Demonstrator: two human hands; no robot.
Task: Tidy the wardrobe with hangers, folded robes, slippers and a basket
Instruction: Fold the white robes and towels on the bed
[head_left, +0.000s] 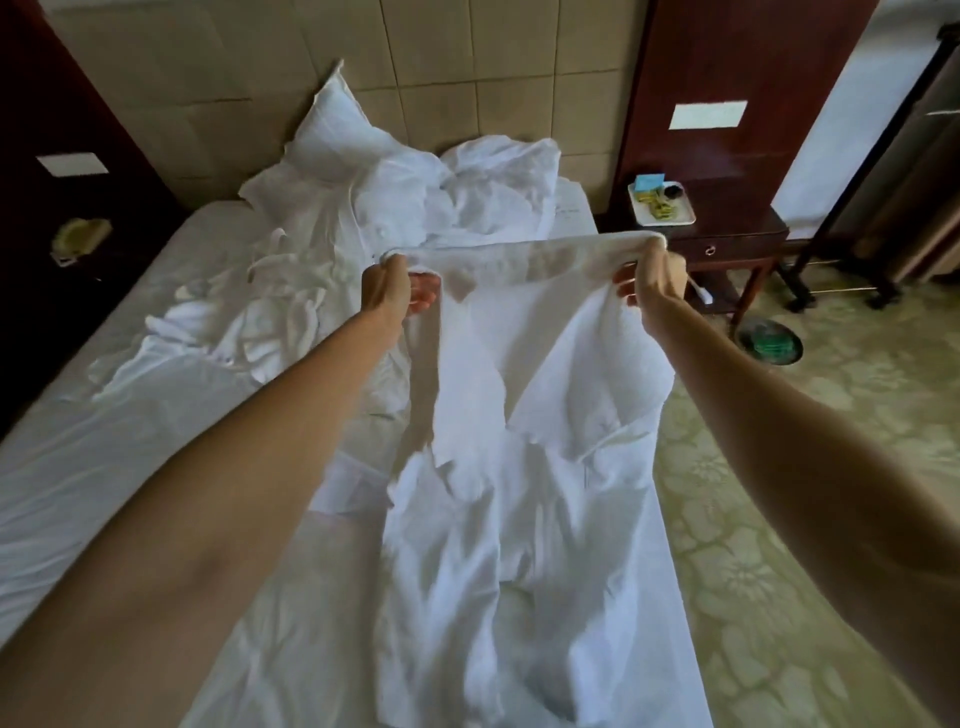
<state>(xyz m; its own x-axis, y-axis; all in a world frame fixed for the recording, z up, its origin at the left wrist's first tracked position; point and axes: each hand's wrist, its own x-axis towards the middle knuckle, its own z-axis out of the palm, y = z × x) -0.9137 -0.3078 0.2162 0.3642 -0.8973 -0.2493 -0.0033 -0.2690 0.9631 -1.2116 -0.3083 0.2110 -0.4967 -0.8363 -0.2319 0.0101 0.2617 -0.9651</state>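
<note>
I hold a white robe (519, 415) up by its shoulders over the right side of the bed (78, 467). My left hand (389, 288) grips the left shoulder and my right hand (654, 278) grips the right shoulder, stretching the collar edge taut between them. The robe's front faces me, lapels hanging open, and its lower part drapes down onto the sheet. A second crumpled white robe (249, 322) with a loose belt lies on the bed to the left. No hangers, slippers or basket are in view.
Pillows (343, 135) and a bunched duvet (493, 187) lie at the padded headboard. A dark wooden nightstand (727, 244) with a white tray (662, 205) stands right of the bed. A green bin (771, 345) sits on the patterned carpet. A telephone (78, 236) rests at far left.
</note>
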